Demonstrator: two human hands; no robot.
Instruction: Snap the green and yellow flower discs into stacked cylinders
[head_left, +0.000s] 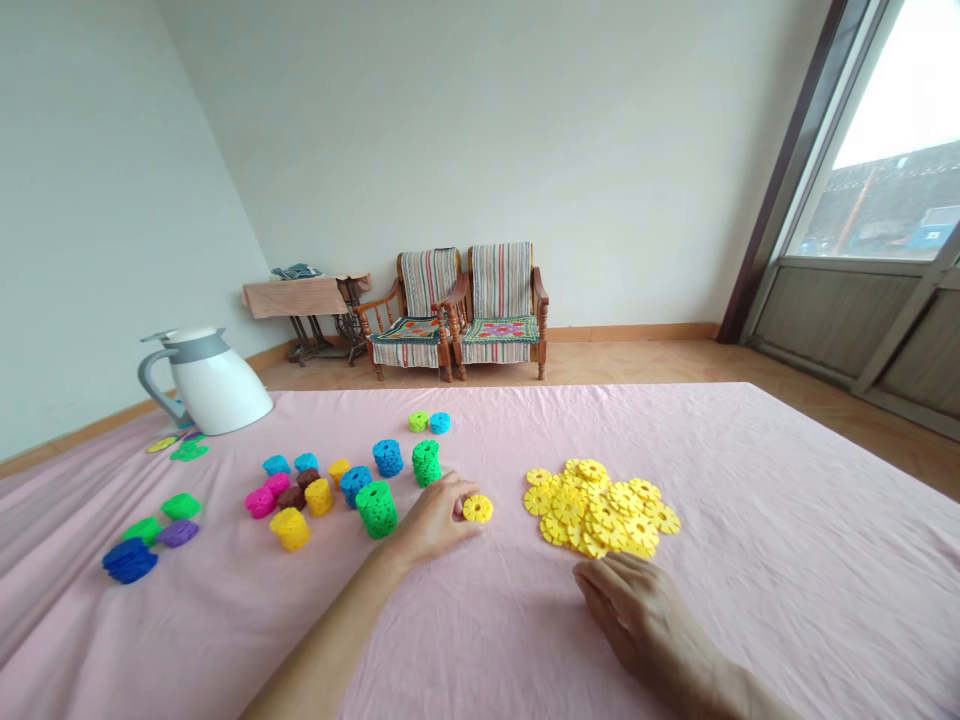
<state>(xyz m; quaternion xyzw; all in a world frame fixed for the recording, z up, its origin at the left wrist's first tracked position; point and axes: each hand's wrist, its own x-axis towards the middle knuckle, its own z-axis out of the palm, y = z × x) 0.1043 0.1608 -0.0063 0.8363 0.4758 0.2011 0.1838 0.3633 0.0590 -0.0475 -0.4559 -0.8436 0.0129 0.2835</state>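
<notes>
My left hand (435,520) rests on the pink cloth and pinches a small stack of yellow snowflake discs (478,508) between thumb and fingers. My right hand (637,610) lies palm down on the cloth, fingers together and loosely stretched, just in front of a loose pile of yellow discs (600,510); nothing shows in it. A green stack (376,508) stands right beside my left hand.
Stacks of discs in green (426,462), blue (388,457), yellow (290,528), pink (260,502) and dark blue (129,560) dot the left half of the pink-covered table (750,600). A white jug (210,380) stands at the far left. Two wooden chairs (457,310) stand by the wall.
</notes>
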